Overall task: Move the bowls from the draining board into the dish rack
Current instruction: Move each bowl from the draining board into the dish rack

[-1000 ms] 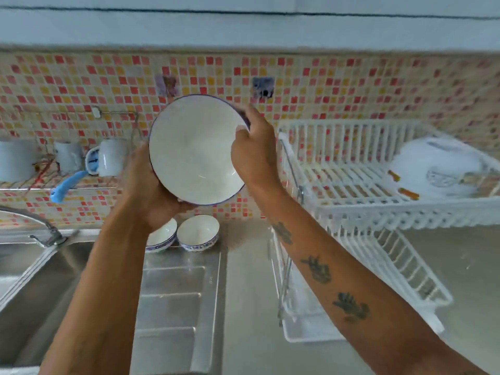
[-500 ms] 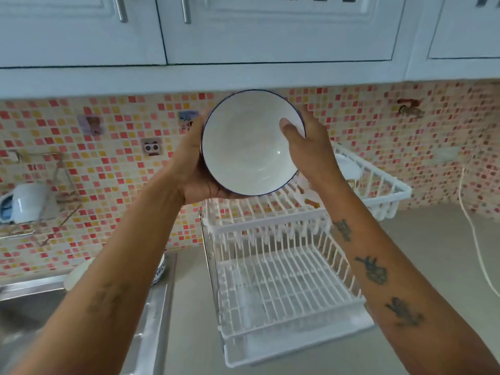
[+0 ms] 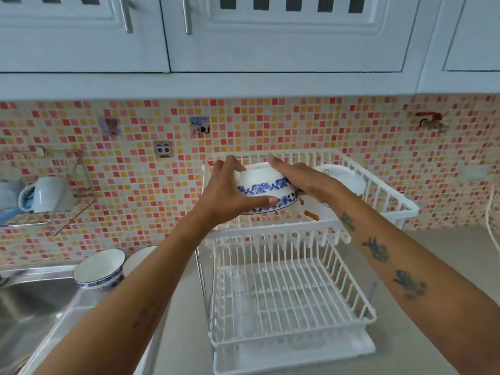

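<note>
Both my hands hold a white bowl with a blue flower band, turned upside down over the upper tier of the white two-tier dish rack. My left hand grips its left side and rim. My right hand lies over its right side. Two more bowls of the same kind stand on the steel draining board at the lower left: one in full view, the other partly hidden behind my left forearm.
A white plate sits in the rack's upper tier at the right. The lower tier holds nothing. A wall shelf with mugs hangs at the left. White cupboards hang overhead. A white cord runs down at the far right.
The bowl has gone from facing me, held high by the wall, to upside down and lower, over the rack's upper tier. My view has shifted right and the rack is now central.
</note>
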Action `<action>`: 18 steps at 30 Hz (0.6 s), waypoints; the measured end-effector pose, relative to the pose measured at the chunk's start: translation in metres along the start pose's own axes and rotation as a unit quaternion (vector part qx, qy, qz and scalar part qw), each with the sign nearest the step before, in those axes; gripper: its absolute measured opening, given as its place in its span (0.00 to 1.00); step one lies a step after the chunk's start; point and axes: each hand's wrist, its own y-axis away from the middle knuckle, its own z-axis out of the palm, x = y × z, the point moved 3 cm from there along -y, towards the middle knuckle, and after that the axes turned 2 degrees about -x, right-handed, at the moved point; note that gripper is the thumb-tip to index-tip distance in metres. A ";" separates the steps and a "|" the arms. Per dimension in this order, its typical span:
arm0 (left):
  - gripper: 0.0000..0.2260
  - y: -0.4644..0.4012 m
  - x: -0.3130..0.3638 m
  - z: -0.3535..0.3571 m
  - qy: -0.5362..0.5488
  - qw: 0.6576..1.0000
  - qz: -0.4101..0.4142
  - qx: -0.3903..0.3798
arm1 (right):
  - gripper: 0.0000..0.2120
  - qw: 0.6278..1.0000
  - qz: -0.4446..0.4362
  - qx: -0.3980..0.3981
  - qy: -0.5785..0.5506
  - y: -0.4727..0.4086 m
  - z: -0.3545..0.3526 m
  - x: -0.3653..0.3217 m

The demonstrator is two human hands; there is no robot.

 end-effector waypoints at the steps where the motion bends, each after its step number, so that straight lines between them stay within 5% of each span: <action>1: 0.35 0.000 -0.002 0.002 -0.013 1.000 -0.001 -0.003 | 0.44 1.000 -0.002 -0.009 -0.005 -0.002 0.003 0.004; 6: 0.39 0.002 -0.003 0.010 -0.071 0.997 -0.001 -0.044 | 0.44 0.998 0.022 -0.021 -0.047 -0.015 0.013 0.022; 11: 0.38 0.002 -0.006 0.017 -0.113 0.989 0.001 -0.096 | 0.30 0.999 0.033 -0.024 0.004 -0.013 0.016 0.028; 15: 0.33 0.001 -0.011 0.021 -0.171 0.977 0.015 -0.128 | 0.38 0.997 0.034 -0.051 0.051 -0.016 0.020 0.034; 18: 0.32 0.000 -0.014 0.022 -0.198 0.969 0.012 -0.144 | 0.35 0.995 0.034 -0.061 0.075 -0.016 0.023 0.033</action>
